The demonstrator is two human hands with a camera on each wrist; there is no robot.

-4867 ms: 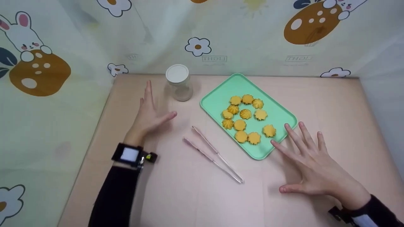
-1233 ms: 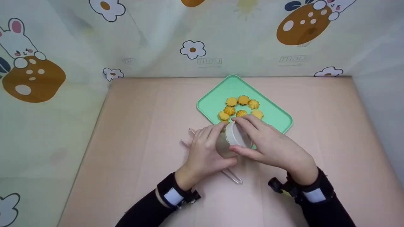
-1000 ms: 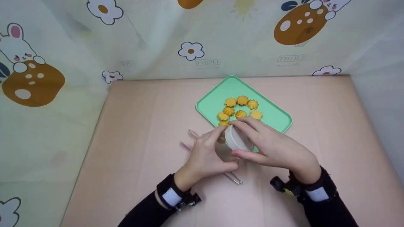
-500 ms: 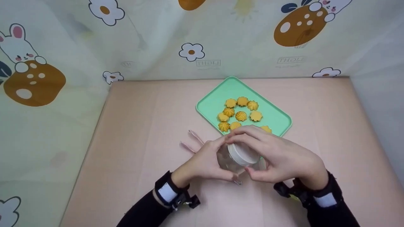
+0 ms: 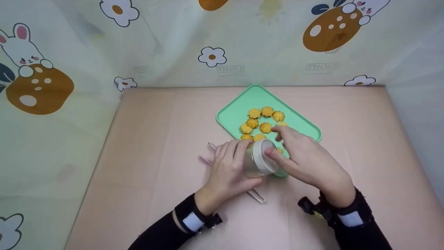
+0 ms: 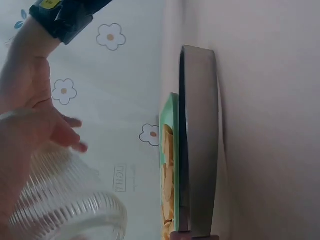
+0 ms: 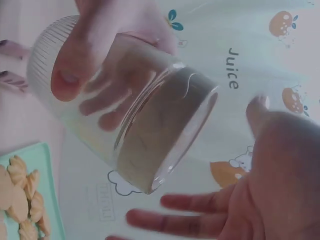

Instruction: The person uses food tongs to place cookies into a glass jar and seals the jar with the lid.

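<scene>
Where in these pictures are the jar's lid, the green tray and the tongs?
Jar's lid [image 7: 162, 127]: right wrist view, on its side band.
Green tray [image 5: 256, 96]: head view, bare far corner.
Tongs [image 6: 203, 140]: left wrist view, broad metal side.

The jar [image 5: 250, 166] is colourless and see-through, finely ribbed towards its base, with a white lid [image 5: 258, 158]. Near the tabletop's far edge, the tray [image 5: 256, 95] is plain mint green, its cookies [image 5: 265, 127] golden yellow, some scalloped, one swirled. The tongs [image 5: 257, 196] are silvery with pinkish tips; the tabletop [image 5: 163, 139] is pale pinkish beige. Beyond its far edge, the pale greenish backdrop [image 5: 166, 59] carries white flowers with brown centres, white rabbits and white-spotted brown shapes. Both sleeves [image 5: 360, 236] are black.
</scene>
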